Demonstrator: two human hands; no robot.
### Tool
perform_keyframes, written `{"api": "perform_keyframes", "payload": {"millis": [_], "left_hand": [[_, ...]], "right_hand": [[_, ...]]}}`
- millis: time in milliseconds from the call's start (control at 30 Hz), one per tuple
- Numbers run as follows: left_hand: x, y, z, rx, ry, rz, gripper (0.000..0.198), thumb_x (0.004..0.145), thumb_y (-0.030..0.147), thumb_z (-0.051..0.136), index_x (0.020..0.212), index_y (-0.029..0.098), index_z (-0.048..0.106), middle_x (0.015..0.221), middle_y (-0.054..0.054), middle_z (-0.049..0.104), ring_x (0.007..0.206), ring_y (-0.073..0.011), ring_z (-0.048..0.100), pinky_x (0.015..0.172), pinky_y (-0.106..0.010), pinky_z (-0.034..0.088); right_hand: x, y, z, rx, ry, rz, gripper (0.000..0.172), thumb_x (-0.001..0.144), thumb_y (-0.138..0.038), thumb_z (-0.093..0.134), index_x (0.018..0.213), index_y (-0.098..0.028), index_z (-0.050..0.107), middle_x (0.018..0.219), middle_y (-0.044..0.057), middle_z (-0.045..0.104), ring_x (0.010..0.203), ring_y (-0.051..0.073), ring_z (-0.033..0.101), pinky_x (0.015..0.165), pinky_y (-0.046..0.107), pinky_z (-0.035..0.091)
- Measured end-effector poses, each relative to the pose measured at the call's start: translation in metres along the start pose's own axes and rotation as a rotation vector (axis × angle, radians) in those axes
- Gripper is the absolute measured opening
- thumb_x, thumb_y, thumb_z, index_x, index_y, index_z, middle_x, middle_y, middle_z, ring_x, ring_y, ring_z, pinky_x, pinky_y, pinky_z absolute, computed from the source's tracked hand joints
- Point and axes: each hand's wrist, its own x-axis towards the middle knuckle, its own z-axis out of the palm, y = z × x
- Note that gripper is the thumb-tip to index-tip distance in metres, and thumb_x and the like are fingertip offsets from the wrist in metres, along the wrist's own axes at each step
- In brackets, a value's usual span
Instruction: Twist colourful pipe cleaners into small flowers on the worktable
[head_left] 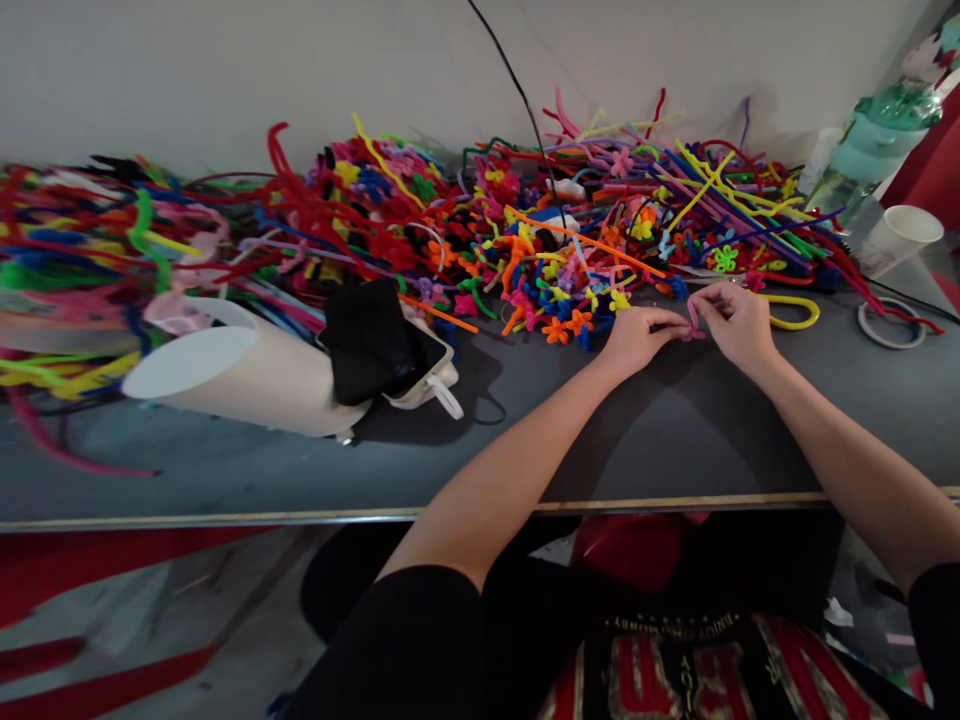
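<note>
Finding: both my hands are closed at the fingertips on one small pink pipe cleaner (693, 316). My left hand (636, 338) pinches its lower part; my right hand (741, 320) grips it higher up. The piece is over the right-hand part of the tabletop (465, 470), well back from the front edge and just in front of the heap of coloured pipe cleaners (420, 240) along the back. Its exact shape is partly hidden by my fingers.

Risks, in my judgement:

1. Slippage. Little of the piece is exposed, and the grip is by fingertips only; uneven pull could free one end and spoil the bend.

2. Loss. If dropped, it could mix with the finished-looking flowers, such as the orange flower (556, 331), as similar colours lie close by.

3. Snagging. The yellow loop (796, 312) lies just beside my right hand; a wide sweep could catch it.

4. Upset. The paper cup (904, 238), near the tabletop's right end, could be knocked by a longer reach; its contents I cannot tell.
</note>
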Motion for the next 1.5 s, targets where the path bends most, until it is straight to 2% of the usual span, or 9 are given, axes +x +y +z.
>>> {"api": "perform_keyframes", "payload": {"millis": [233, 500, 767, 933, 1033, 1167, 1267, 1367, 1500], "left_hand": [[-0.002, 0.004, 0.001, 0.01, 0.117, 0.023, 0.009, 0.086, 0.026, 0.07, 0.086, 0.021, 0.077, 0.085, -0.003, 0.078, 0.078, -0.0159, 0.071, 0.074, -0.027, 0.053], [0.0, -0.002, 0.002, -0.019, 0.278, -0.04, 0.023, 0.084, 0.041, 0.071, 0.083, 0.019, 0.076, 0.074, -0.003, 0.074, 0.066, -0.0138, 0.065, 0.061, -0.026, 0.048], [0.004, -0.012, 0.001, -0.213, 0.268, -0.115, 0.02, 0.08, 0.037, 0.076, 0.085, 0.017, 0.076, 0.081, -0.005, 0.077, 0.072, -0.0156, 0.07, 0.071, -0.029, 0.055], [0.001, -0.007, 0.001, -0.157, 0.237, -0.133, 0.016, 0.079, 0.033, 0.078, 0.082, 0.018, 0.078, 0.083, -0.005, 0.078, 0.079, -0.0186, 0.073, 0.078, -0.031, 0.056], [-0.002, -0.002, 0.001, -0.089, 0.264, -0.107, 0.015, 0.083, 0.034, 0.074, 0.083, 0.019, 0.078, 0.085, -0.004, 0.079, 0.081, -0.0189, 0.073, 0.079, -0.032, 0.057], [-0.001, 0.0, -0.003, 0.012, 0.303, 0.073, 0.022, 0.095, 0.029, 0.058, 0.105, 0.022, 0.075, 0.103, -0.006, 0.078, 0.095, -0.0183, 0.072, 0.088, -0.034, 0.056], [0.001, -0.004, -0.008, 0.124, 0.248, 0.222, 0.021, 0.094, 0.022, 0.059, 0.108, 0.024, 0.074, 0.104, -0.005, 0.077, 0.097, -0.0185, 0.071, 0.092, -0.036, 0.054], [0.001, -0.007, -0.01, 0.202, 0.231, 0.252, 0.015, 0.093, 0.023, 0.062, 0.099, 0.025, 0.075, 0.099, -0.004, 0.078, 0.093, -0.0188, 0.07, 0.091, -0.038, 0.053], [0.0, -0.005, -0.011, 0.282, 0.234, 0.287, 0.014, 0.094, 0.03, 0.062, 0.097, 0.025, 0.074, 0.094, -0.004, 0.077, 0.089, -0.0186, 0.069, 0.089, -0.036, 0.05]], "right_hand": [[-0.001, 0.0, 0.002, 0.23, -0.152, 0.093, 0.036, 0.079, -0.053, 0.071, 0.084, -0.017, 0.073, 0.074, 0.005, 0.071, 0.066, 0.015, 0.065, 0.065, 0.03, 0.054], [0.0, 0.001, 0.0, 0.163, -0.172, 0.036, 0.033, 0.086, -0.048, 0.062, 0.094, -0.019, 0.076, 0.083, 0.005, 0.074, 0.076, 0.019, 0.066, 0.072, 0.033, 0.053], [-0.004, -0.004, 0.001, 0.168, -0.138, 0.003, 0.029, 0.084, -0.045, 0.066, 0.092, -0.019, 0.077, 0.089, 0.006, 0.076, 0.08, 0.02, 0.069, 0.079, 0.035, 0.055], [-0.004, -0.003, 0.007, 0.268, -0.103, 0.085, 0.032, 0.079, -0.049, 0.07, 0.091, -0.02, 0.076, 0.089, 0.006, 0.076, 0.081, 0.02, 0.07, 0.081, 0.037, 0.057], [-0.003, -0.001, 0.008, 0.281, -0.124, 0.127, 0.033, 0.077, -0.051, 0.072, 0.085, -0.02, 0.075, 0.083, 0.006, 0.075, 0.077, 0.02, 0.069, 0.08, 0.038, 0.057], [0.001, -0.002, 0.003, 0.319, -0.196, 0.121, 0.038, 0.078, -0.057, 0.07, 0.077, -0.019, 0.074, 0.079, 0.006, 0.074, 0.076, 0.018, 0.067, 0.077, 0.034, 0.055], [0.002, -0.005, -0.001, 0.372, -0.283, 0.141, 0.046, 0.076, -0.063, 0.069, 0.076, -0.018, 0.074, 0.071, 0.005, 0.069, 0.065, 0.014, 0.06, 0.061, 0.027, 0.049], [0.002, -0.006, -0.002, 0.41, -0.344, 0.203, 0.049, 0.073, -0.065, 0.071, 0.075, -0.016, 0.073, 0.059, 0.001, 0.059, 0.05, 0.008, 0.044, 0.045, 0.023, 0.033], [0.001, -0.001, -0.002, 0.517, -0.386, 0.297, 0.048, 0.073, -0.064, 0.073, 0.073, -0.016, 0.069, 0.047, -0.006, 0.04, 0.042, 0.004, 0.025, 0.041, 0.023, 0.015]]}}
